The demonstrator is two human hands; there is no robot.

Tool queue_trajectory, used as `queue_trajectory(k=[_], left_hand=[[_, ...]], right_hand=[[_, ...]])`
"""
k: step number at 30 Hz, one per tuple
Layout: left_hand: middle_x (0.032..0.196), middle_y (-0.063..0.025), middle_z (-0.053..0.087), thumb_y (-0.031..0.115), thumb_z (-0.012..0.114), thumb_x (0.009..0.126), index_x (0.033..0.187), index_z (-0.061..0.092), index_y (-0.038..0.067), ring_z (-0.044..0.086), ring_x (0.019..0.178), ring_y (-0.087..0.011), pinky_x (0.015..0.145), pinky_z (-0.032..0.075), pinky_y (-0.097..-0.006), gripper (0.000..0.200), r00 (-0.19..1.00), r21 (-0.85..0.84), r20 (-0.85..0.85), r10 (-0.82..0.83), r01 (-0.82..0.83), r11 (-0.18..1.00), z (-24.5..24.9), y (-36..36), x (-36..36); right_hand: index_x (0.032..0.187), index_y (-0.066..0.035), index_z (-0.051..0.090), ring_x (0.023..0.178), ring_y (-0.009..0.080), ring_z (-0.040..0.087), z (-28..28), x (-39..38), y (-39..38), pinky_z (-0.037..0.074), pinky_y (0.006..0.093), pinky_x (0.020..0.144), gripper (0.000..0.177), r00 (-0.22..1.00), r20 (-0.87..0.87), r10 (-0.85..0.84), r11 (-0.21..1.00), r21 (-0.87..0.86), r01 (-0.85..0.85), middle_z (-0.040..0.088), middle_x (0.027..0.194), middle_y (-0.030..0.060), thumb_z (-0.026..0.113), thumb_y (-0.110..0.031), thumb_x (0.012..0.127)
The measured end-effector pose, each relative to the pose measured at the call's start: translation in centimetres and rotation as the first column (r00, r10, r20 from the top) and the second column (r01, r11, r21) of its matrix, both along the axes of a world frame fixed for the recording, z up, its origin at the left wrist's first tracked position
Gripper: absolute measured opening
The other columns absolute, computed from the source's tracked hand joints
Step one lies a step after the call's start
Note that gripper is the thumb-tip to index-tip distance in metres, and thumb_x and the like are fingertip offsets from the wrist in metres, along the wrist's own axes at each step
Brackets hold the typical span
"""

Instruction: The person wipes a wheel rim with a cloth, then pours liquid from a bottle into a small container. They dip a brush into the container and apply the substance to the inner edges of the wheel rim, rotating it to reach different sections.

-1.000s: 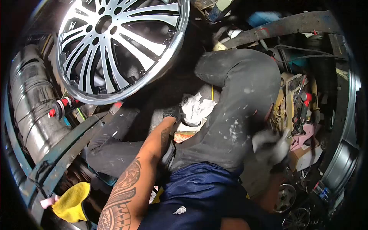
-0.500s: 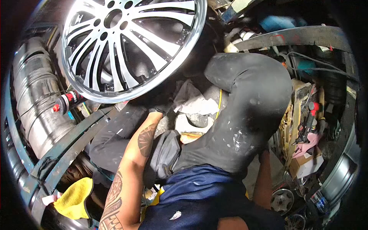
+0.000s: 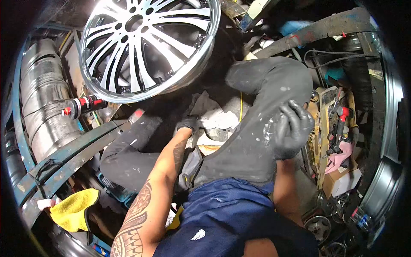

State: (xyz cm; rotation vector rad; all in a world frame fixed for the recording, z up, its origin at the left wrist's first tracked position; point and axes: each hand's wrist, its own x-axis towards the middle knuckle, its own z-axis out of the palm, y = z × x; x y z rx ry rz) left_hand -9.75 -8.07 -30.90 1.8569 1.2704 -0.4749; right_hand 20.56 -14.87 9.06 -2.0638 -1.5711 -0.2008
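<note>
Down between the knees, the left hand (image 3: 187, 124) sits at the left edge of a white rag (image 3: 216, 116). Its gloved fingers curl under, and I cannot tell whether they pinch anything. The right hand (image 3: 293, 128) lies on the right thigh, fingers spread, holding nothing. The rim (image 3: 147, 47) leans close above the rag, leaving little room. A can (image 3: 83, 105) lies by the rim's lower left edge.

Dim, cluttered workshop. Ribbed metal drum (image 3: 40, 107) at left, spray can (image 3: 83, 105) beside it. Yellow cloth (image 3: 70, 210) low left. Tool clutter (image 3: 338, 128) at right. Strong light falls on chrome wheel (image 3: 150, 43).
</note>
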Motion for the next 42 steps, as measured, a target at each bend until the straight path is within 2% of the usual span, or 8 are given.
queue_trajectory(k=[4,14,21,26,32,37,40,42], left_hand=[[0.122,-0.0123,0.069,0.043,0.069,0.086,0.116,0.075,0.019,0.065,0.112,-0.0328,0.099,0.050,-0.0397,0.039,0.982,-0.012,0.101,-0.161,0.163,0.987,9.3,2.9,-1.1],[0.105,-0.0178,0.074,0.008,0.077,0.084,0.099,0.076,0.003,0.073,0.097,-0.0259,0.084,0.057,-0.0351,0.016,0.735,-0.151,0.612,0.291,-0.252,0.956,25.6,1.4,-3.9],[0.112,-0.0164,0.073,0.006,0.079,0.082,0.101,0.078,0.004,0.070,0.104,-0.0243,0.094,0.053,-0.0369,0.019,0.565,-0.270,0.697,0.442,-0.364,0.891,33.8,-4.1,-5.3],[0.096,-0.0118,0.074,-0.004,0.069,0.081,0.093,0.076,0.002,0.070,0.101,-0.0236,0.095,0.052,-0.0365,0.015,0.481,-0.226,0.772,0.415,-0.401,0.888,36.8,-6.4,-5.6],[0.096,-0.0081,0.068,-0.009,0.061,0.078,0.098,0.067,-0.002,0.065,0.100,-0.0217,0.100,0.046,-0.0359,0.023,0.315,-0.269,0.707,0.633,-0.708,0.653,36.2,-6.9,-2.4],[0.081,-0.0121,0.056,-0.011,0.062,0.070,0.091,0.066,0.004,0.059,0.083,-0.0333,0.075,0.050,-0.0395,0.026,0.780,0.395,0.614,0.121,-0.437,0.808,35.5,-4.5,-2.3],[0.080,-0.0093,0.055,-0.012,0.061,0.072,0.082,0.061,0.003,0.060,0.082,-0.0272,0.075,0.050,-0.0364,0.018,0.676,0.408,0.663,0.321,-0.686,0.603,31.8,-4.3,-2.7],[0.091,-0.0015,0.058,-0.008,0.061,0.084,0.087,0.055,0.009,0.058,0.086,-0.0165,0.074,0.052,-0.0315,0.018,0.166,-0.153,0.778,0.606,-0.886,0.439,30.3,-3.7,-2.9]], right_hand=[[0.102,-0.010,0.075,0.110,0.0281,0.056,-2.1,1.4,-0.3,0.039,0.0424,0.103,0.024,0.996,-0.065,-0.064,0.996,0.064,0.068,0.069,0.110,0.0078,0.062,-0.003,0.083],[0.114,-0.020,0.070,0.116,0.0286,0.055,-3.4,0.2,0.6,0.026,0.0590,0.109,0.031,0.968,0.248,0.025,0.936,-0.347,0.064,0.069,0.112,0.0009,0.063,-0.019,0.084],[0.150,-0.013,0.039,0.145,0.0435,0.032,-6.3,-8.8,4.1,0.032,0.0526,0.117,0.074,0.738,-0.516,0.435,0.594,-0.451,-0.666,0.033,0.156,0.0252,0.070,-0.020,0.083],[0.093,-0.007,0.063,0.130,0.0396,0.049,-7.6,-7.9,4.1,0.041,0.0511,0.106,0.024,0.513,-0.722,0.464,0.472,-0.289,-0.833,0.048,0.147,0.0187,0.074,-0.015,0.074],[0.084,-0.006,0.053,0.091,0.0351,0.063,-4.8,-5.6,1.6,0.050,0.0441,0.082,0.020,0.466,-0.705,0.534,0.474,-0.206,-0.856,0.067,0.114,0.0124,0.070,-0.011,0.073],[0.089,-0.009,0.058,0.081,0.0309,0.063,-2.7,-7.6,-1.4,0.052,0.0427,0.074,0.017,0.435,-0.734,0.522,0.470,-0.179,-0.864,0.063,0.092,0.0091,0.068,-0.011,0.077],[0.092,-0.010,0.061,0.086,0.0287,0.063,-1.0,-10.8,-2.9,0.052,0.0419,0.078,0.015,0.442,-0.662,0.606,0.559,-0.041,-0.828,0.063,0.100,0.0073,0.068,-0.010,0.078],[0.095,-0.011,0.064,0.096,0.0278,0.064,0.1,-12.9,-3.8,0.052,0.0413,0.085,0.015,0.276,-0.755,0.594,0.492,0.070,-0.868,0.063,0.108,0.0052,0.066,-0.008,0.080]])
